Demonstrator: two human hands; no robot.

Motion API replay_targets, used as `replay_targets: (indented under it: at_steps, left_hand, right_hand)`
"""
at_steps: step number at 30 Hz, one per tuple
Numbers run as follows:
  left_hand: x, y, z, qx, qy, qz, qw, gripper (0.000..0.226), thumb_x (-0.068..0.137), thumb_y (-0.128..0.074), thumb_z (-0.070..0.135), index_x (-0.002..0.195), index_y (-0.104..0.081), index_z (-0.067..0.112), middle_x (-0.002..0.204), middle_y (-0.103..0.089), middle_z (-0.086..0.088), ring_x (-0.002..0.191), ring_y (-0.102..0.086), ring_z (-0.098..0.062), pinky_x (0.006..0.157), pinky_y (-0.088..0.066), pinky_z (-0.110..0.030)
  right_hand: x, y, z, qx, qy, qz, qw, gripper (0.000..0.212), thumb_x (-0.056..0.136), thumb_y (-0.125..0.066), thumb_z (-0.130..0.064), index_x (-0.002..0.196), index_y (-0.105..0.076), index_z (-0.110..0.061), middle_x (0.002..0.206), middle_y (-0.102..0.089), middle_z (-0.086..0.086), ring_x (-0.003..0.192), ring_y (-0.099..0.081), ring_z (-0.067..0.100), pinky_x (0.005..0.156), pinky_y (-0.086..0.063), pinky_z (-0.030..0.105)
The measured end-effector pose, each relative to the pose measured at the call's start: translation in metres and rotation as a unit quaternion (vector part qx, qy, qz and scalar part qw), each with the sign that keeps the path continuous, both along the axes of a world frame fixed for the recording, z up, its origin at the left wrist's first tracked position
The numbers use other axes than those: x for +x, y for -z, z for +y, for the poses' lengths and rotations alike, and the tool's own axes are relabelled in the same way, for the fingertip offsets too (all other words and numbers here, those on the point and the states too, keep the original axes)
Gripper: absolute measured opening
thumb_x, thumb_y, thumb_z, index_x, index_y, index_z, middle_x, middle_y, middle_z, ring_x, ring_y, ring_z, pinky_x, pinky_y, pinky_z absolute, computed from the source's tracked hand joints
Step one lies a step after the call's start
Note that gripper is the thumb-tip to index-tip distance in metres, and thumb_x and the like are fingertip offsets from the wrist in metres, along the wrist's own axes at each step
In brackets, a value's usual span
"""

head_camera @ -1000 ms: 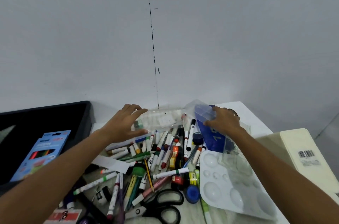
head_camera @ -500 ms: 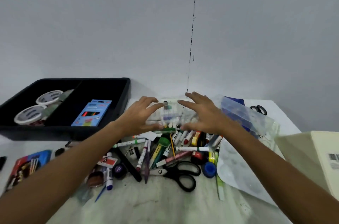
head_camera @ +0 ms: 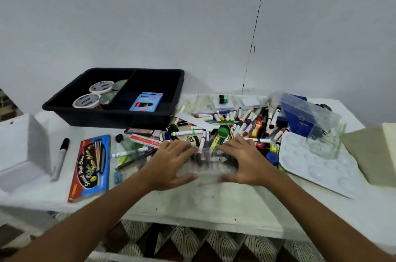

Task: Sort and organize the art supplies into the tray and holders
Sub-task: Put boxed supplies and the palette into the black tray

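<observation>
My left hand [head_camera: 171, 163] and my right hand [head_camera: 242, 161] hold a clear plastic case [head_camera: 209, 168] between them, one at each end, low over the table's front middle; the case is blurred. Behind it lies a heap of markers [head_camera: 242, 126], pens and small paint pots. A black two-compartment tray [head_camera: 111, 116] stands at the back left. Its left half holds round white-lidded tubs [head_camera: 101, 86]; its right half holds a blue pencil box [head_camera: 146, 101]. A clear holder [head_camera: 326, 141] stands at the right.
A white paint palette [head_camera: 317, 170] lies at the right, with a blue bag [head_camera: 299, 118] behind it and a cream box [head_camera: 374, 154] at the far right. A red-and-blue brush pack [head_camera: 90, 168], a black marker [head_camera: 61, 155] and a white box [head_camera: 21, 150] sit at the left.
Both hands have closed on the clear case at the back of the heap and drawn it toward the table's front edge. The view has tilted down and to the left.
</observation>
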State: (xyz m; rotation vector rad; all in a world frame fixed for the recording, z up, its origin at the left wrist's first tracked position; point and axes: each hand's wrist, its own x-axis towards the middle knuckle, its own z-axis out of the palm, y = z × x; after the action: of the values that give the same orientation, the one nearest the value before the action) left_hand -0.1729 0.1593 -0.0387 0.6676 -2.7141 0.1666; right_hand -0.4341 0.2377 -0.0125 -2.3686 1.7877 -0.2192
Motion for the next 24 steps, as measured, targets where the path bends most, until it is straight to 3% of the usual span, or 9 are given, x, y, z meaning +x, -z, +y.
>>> replay_targets:
  at_steps: [3, 7, 11, 17, 20, 22, 24]
  left_hand:
    - [0.009, 0.016, 0.023, 0.009, -0.004, -0.015, 1.000, 0.070, 0.090, -0.036, 0.068, 0.130, -0.054, 0.013, 0.124, -0.056, -0.006, 0.111, -0.050, -0.019, 0.089, -0.042, -0.038]
    - [0.010, 0.030, 0.043, 0.003, 0.004, -0.022, 1.000, 0.070, 0.089, -0.033, 0.070, 0.124, -0.057, 0.014, 0.121, -0.060, -0.004, 0.108, -0.055, -0.018, 0.088, -0.046, -0.042]
    - [0.003, 0.036, 0.050, -0.007, -0.001, -0.017, 1.000, 0.068, 0.086, -0.038, 0.068, 0.120, -0.061, 0.014, 0.116, -0.062, -0.003, 0.109, -0.053, -0.020, 0.087, -0.047, -0.042]
    - [-0.007, 0.032, 0.042, -0.003, -0.025, -0.029, 0.999, 0.067, 0.086, -0.037, 0.072, 0.121, -0.060, 0.021, 0.128, -0.057, -0.005, 0.118, -0.048, -0.024, 0.090, -0.045, -0.047]
    - [-0.019, 0.025, 0.030, 0.010, -0.023, 0.012, 1.000, 0.061, 0.090, -0.034, 0.069, 0.120, -0.060, 0.023, 0.127, -0.054, -0.002, 0.118, -0.043, -0.021, 0.093, -0.039, -0.043]
    - [-0.034, 0.017, 0.019, 0.009, -0.028, 0.034, 0.999, 0.055, 0.092, -0.035, 0.064, 0.114, -0.063, 0.023, 0.123, -0.054, -0.001, 0.116, -0.044, -0.020, 0.090, -0.037, -0.040]
    - [-0.052, 0.008, 0.007, 0.007, -0.038, 0.044, 0.998, 0.052, 0.092, -0.036, 0.062, 0.110, -0.065, 0.023, 0.120, -0.055, 0.000, 0.114, -0.044, -0.020, 0.089, -0.034, -0.038]
  right_hand:
    - [0.011, 0.015, 0.025, 0.014, 0.015, 0.007, 1.000, 0.107, 0.060, -0.039, -0.089, 0.147, -0.034, -0.028, 0.143, -0.041, -0.007, 0.130, -0.024, 0.015, 0.103, -0.017, 0.037]
    - [0.017, 0.028, 0.048, 0.041, 0.027, 0.005, 0.999, 0.102, 0.065, -0.049, -0.085, 0.148, -0.034, -0.027, 0.139, -0.041, -0.009, 0.122, -0.028, 0.012, 0.097, -0.020, 0.034]
    - [0.013, 0.032, 0.055, 0.048, 0.034, 0.008, 0.998, 0.112, 0.056, -0.044, -0.093, 0.146, -0.037, -0.027, 0.131, -0.041, -0.009, 0.121, -0.029, 0.010, 0.104, -0.024, 0.037]
    - [0.005, 0.025, 0.053, 0.032, 0.036, 0.046, 0.998, 0.114, 0.055, -0.035, -0.094, 0.149, -0.030, -0.030, 0.133, -0.037, -0.007, 0.124, -0.029, 0.013, 0.105, -0.019, 0.037]
    - [-0.007, 0.015, 0.042, -0.012, 0.060, -0.014, 0.998, 0.093, 0.071, -0.033, -0.088, 0.144, -0.040, -0.031, 0.127, -0.044, -0.007, 0.118, -0.035, 0.012, 0.100, -0.029, 0.037]
    - [-0.022, 0.011, 0.029, -0.085, 0.085, -0.075, 0.990, 0.064, 0.086, -0.044, -0.068, 0.132, -0.057, -0.024, 0.117, -0.055, -0.002, 0.111, -0.048, 0.017, 0.089, -0.039, 0.036]
    - [-0.041, 0.004, 0.010, -0.137, 0.130, -0.095, 0.977, 0.042, 0.088, -0.060, -0.044, 0.120, -0.065, -0.017, 0.108, -0.059, 0.003, 0.105, -0.053, 0.024, 0.084, -0.043, 0.037]
